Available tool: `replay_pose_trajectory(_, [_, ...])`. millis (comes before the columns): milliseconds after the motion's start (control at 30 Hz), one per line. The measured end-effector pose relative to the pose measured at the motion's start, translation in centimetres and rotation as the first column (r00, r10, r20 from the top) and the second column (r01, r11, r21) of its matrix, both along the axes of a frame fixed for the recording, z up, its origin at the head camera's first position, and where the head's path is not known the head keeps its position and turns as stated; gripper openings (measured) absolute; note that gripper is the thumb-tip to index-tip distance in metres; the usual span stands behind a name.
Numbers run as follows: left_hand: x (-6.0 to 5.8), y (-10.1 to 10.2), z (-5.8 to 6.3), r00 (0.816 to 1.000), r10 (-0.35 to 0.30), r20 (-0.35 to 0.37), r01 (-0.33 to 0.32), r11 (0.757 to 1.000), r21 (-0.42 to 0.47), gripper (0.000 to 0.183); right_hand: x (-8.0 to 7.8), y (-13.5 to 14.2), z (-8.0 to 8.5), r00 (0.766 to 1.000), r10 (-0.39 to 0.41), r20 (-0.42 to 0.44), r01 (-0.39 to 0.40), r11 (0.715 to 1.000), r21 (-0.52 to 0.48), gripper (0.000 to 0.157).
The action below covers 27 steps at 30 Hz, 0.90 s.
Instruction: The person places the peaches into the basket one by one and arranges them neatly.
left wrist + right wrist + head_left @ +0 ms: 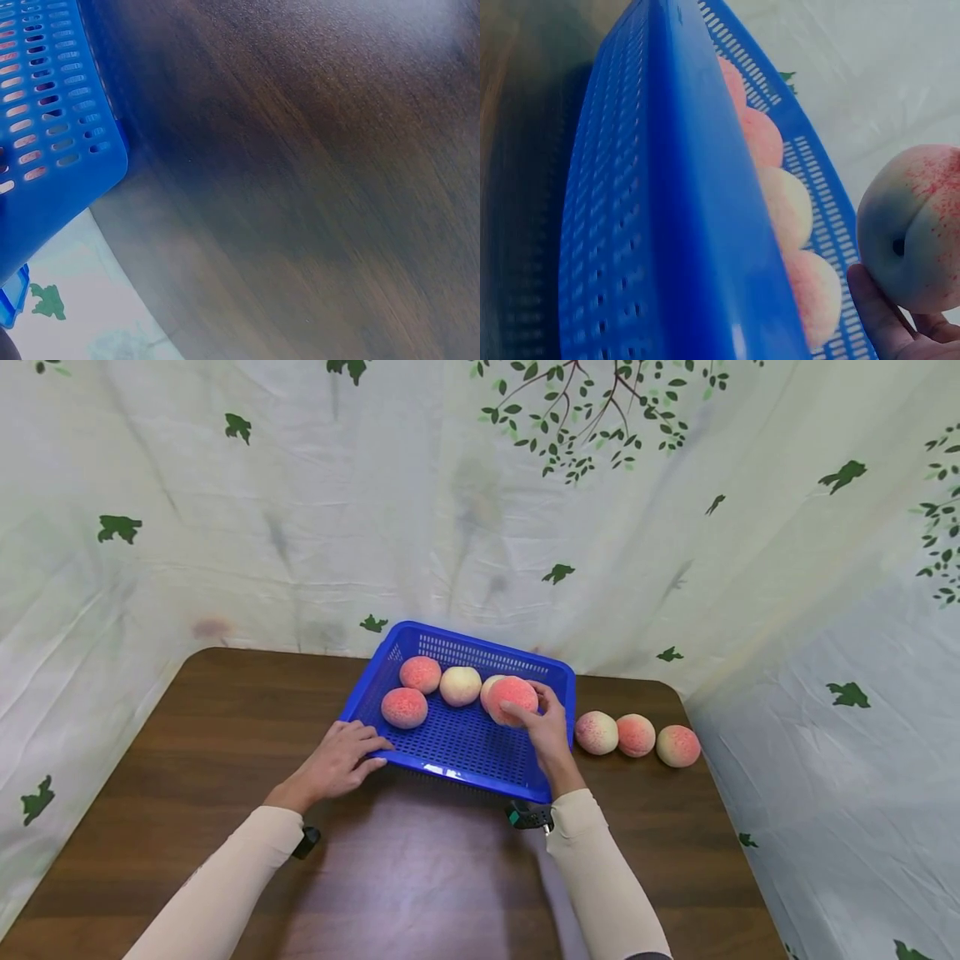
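Observation:
My right hand (551, 727) holds a pink peach (512, 700) between thumb and fingers, over the right part of a blue plastic basket (465, 779). In the right wrist view, this peach (900, 202) shows a pale side with a dark stem hollow, and fingertips (874, 307) touch its underside. At the basket's front left corner, my left hand (341, 758) grips the rim, fingers over it and thumb along the front. Inside lie two pink peaches (405, 707), a cream peach (461, 686) and another peach (489, 687) partly hidden behind the held one.
Three peaches (636, 735) sit in a row on the brown wooden table (420, 893), right of the basket. A pale cloth with leaf prints (300, 527) hangs behind the table and at its sides.

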<state>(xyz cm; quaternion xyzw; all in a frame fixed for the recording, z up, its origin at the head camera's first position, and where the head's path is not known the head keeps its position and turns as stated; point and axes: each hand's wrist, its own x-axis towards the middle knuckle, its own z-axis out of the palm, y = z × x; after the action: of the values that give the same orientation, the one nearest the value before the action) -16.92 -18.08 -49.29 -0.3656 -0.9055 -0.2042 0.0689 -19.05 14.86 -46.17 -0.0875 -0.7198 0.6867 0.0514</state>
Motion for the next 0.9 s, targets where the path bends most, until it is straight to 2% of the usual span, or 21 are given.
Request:
replay_pose_trajectory(200, [0.0, -0.1, 0.0, 1.000, 0.000, -0.006, 0.000, 1.000, 0.003, 0.015, -0.9, -1.8, -0.3, 1.000, -0.005, 0.019, 0.005, 1.000, -0.010, 0.055])
replay_pose_trajectory(467, [0.1, -0.1, 0.1, 1.000, -0.008, -0.012, 0.008, 1.000, 0.014, 0.014, -2.1, -4.3, -1.2, 0.998, -0.002, 0.056, 0.010, 0.989, -0.146, 0.052])
replay_pose_trajectory(900, [0.1, -0.1, 0.0, 1.000, 0.000, 0.007, 0.000, 1.000, 0.011, 0.015, -3.1, -7.1, -2.9, 0.981, 0.007, 0.192, 0.017, 0.992, -0.122, 0.062])
